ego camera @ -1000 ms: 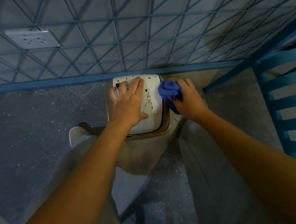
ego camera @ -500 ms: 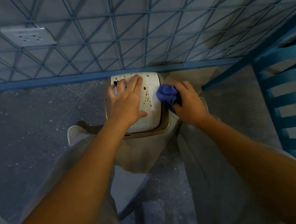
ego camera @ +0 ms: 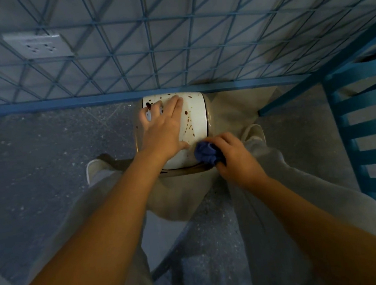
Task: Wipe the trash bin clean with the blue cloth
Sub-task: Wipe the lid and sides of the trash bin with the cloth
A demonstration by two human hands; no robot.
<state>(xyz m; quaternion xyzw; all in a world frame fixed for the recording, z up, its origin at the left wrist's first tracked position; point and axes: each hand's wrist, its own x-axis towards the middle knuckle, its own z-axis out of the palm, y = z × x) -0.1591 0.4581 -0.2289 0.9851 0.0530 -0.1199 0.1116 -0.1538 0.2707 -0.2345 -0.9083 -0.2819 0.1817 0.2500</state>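
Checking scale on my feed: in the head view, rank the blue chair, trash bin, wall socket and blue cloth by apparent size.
1. blue chair, though cut off by the frame edge
2. trash bin
3. wall socket
4. blue cloth, bunched in the right hand, so partly hidden

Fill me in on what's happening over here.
A person is standing over a small white trash bin on the floor by a blue wire grid. The left hand presses flat on its top to steady it, while the right hand holds a bunched blue cloth against the top's near right corner. Brown splatters dot the top, so the wiping is not yet done.
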